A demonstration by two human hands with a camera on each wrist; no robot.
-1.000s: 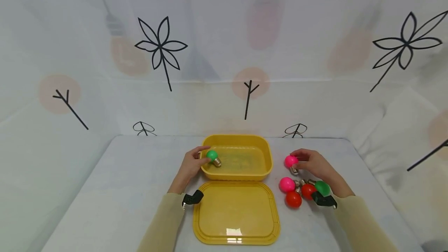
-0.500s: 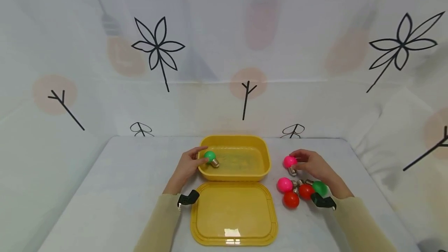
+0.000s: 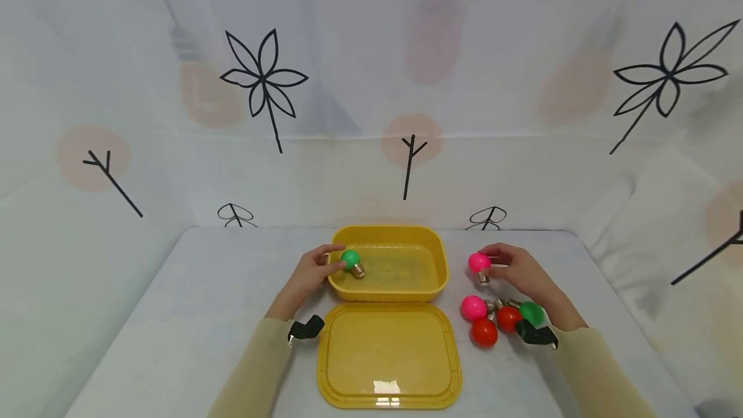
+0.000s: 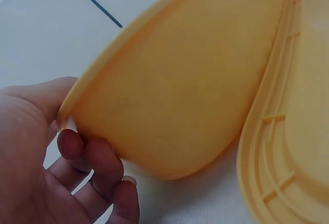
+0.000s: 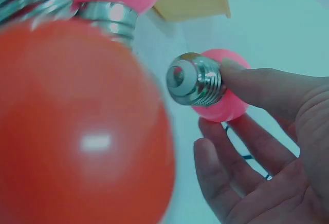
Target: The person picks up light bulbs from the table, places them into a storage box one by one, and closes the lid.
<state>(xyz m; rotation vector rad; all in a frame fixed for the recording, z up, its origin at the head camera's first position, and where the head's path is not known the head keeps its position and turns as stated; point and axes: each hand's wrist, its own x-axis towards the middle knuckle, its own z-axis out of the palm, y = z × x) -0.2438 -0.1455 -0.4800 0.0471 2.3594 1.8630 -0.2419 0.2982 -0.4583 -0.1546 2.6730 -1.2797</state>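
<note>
My left hand (image 3: 306,279) grips the left rim of a yellow plastic box (image 3: 406,269). Its thumb lies over the rim, and the left wrist view shows the other fingers curled against the outside wall (image 4: 175,80). Inside the box, close to that thumb, lies a green light bulb (image 3: 350,258) with a metal screw base. To the right of the box, my right hand (image 3: 519,274) pinches a pink light bulb (image 3: 479,262) by thumb and fingers. Its silver screw base (image 5: 193,80) points towards me.
A yellow lid (image 3: 389,353) lies flat in front of the box. Right of it sit another pink bulb (image 3: 473,308), a red bulb (image 3: 484,333), a second red bulb (image 3: 509,318) and a green bulb (image 3: 531,313), partly below my right wrist. A patterned white cloth (image 3: 348,173) hangs behind.
The pink bulb in my right hand has risen slightly and its base has swung more upright below it. My left hand keeps its hold on the box; the other bulbs lie as before.
</note>
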